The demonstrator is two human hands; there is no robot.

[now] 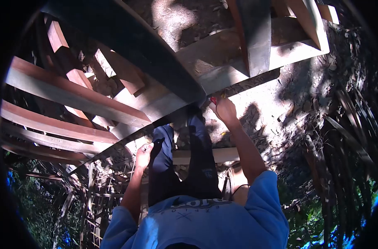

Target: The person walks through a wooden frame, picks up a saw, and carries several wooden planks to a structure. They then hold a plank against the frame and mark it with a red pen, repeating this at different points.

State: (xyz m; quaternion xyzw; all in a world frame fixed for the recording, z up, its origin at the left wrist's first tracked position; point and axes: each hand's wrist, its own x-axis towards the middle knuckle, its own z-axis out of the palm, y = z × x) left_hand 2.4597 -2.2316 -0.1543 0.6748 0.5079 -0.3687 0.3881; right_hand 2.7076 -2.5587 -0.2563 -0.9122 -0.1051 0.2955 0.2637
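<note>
My right hand [225, 111] is closed around a small red object [213, 100], its kind too small to make out. It is close to the lower edge of a long plank [222, 79], near where a dark, wide timber [155, 45] meets it. My left hand [144, 155] hangs low beside my left leg, its fingers curled; whatever they may hold is hidden. Several parallel wooden slats [81, 93] run from the plank towards the left, above my left hand.
More upright boards [257, 37] join the plank at the upper right. Behind my legs, a wooden beam [185, 156] lies across the leaf-strewn ground [255, 103]. Dry palm fronds [342, 137] hang on the right, and a lattice of thin sticks [101, 199] stands at lower left.
</note>
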